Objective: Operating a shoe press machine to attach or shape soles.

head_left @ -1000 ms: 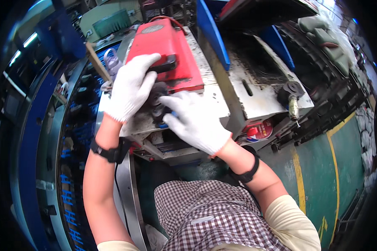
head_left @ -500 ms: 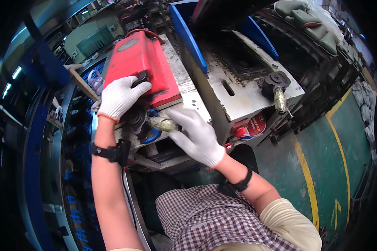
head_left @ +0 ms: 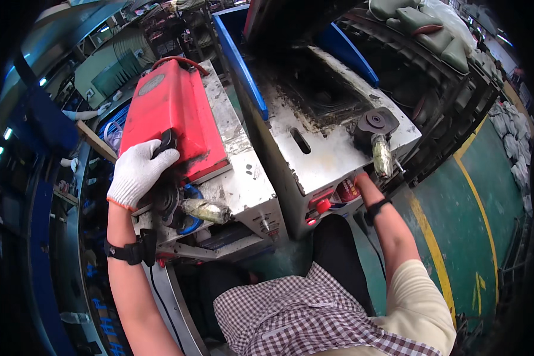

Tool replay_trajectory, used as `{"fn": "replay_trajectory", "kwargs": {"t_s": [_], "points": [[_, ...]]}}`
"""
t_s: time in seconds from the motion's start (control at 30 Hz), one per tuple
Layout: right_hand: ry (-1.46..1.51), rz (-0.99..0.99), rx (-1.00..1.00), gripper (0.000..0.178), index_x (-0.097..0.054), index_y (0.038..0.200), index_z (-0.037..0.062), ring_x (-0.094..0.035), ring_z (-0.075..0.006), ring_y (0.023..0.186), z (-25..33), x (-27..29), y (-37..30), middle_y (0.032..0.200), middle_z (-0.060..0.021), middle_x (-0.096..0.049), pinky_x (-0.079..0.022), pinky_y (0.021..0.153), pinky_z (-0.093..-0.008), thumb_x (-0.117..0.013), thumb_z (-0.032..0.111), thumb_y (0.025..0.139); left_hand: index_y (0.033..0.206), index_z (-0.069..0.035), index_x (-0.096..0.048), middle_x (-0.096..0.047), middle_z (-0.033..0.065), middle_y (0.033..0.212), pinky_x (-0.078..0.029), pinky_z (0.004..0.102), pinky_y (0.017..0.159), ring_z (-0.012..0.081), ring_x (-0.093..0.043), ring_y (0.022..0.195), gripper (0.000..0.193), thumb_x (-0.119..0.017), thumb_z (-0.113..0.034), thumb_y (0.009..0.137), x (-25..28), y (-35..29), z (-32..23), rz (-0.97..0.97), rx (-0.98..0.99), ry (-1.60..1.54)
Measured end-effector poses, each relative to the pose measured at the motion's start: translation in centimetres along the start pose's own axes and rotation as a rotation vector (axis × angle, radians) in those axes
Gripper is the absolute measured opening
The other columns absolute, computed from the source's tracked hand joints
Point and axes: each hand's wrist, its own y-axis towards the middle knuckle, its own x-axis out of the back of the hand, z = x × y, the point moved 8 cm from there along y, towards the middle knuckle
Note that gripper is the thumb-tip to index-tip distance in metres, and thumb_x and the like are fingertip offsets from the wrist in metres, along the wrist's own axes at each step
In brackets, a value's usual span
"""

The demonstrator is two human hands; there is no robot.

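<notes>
My left hand (head_left: 139, 172), in a white knit glove with an orange cuff, closes its fingers round the black handle (head_left: 167, 141) on the front of a red metal cover (head_left: 175, 110). Below that hand stands a dark round fitting (head_left: 167, 200) with a tape-wrapped lever (head_left: 206, 210) pointing right. My right forearm (head_left: 387, 222) reaches into the front opening of the right-hand white machine (head_left: 320, 169), beside a dark red round container (head_left: 346, 191). The right hand's fingers are hidden inside.
On the right machine's top is another dark fitting (head_left: 375, 121) with a tape-wrapped lever (head_left: 382, 159). A red switch (head_left: 323, 205) projects from its front. Blue side panels (head_left: 243, 65) flank it. Right of it stands a dark rack (head_left: 451, 113). Another person's gloved hand (head_left: 103, 109) shows at left.
My right hand has gone from beside the left machine's taped lever into the right machine's front opening. My left hand stays on the handle. The view has shifted a little.
</notes>
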Motion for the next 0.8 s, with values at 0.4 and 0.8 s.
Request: {"fn": "replay_trajectory", "kwargs": {"t_s": [0.4, 0.8], "points": [[-0.066, -0.086, -0.004, 0.044, -0.052, 0.147, -0.0071, -0.059, -0.0233, 0.13, 0.5, 2.0, 1.9, 0.144, -0.0161, -0.062, -0.048, 0.107, -0.0344, -0.052, 0.003, 0.104, 0.089, -0.003, -0.07, -0.058, 0.009, 0.065, -0.047, 0.0338, 0.064, 0.018, -0.061, 0.063, 0.037, -0.071, -0.04, 0.091, 0.5, -1.5, 1.7, -0.026, 0.142, -0.067], [-0.212, -0.233, 0.026, 0.045, -0.051, 0.148, -0.0074, -0.058, -0.0231, 0.131, -0.6, -3.2, -3.1, 0.146, -0.0157, -0.061, -0.047, 0.108, -0.0342, -0.052, 0.004, 0.104, 0.088, -0.003, -0.069, -0.056, 0.0054, 0.064, -0.045, 0.0315, 0.062, 0.0129, -0.057, 0.061, 0.035, -0.072, -0.038, 0.092, 0.4, -1.3, 1.6, -0.02, 0.112, -0.092]]}}
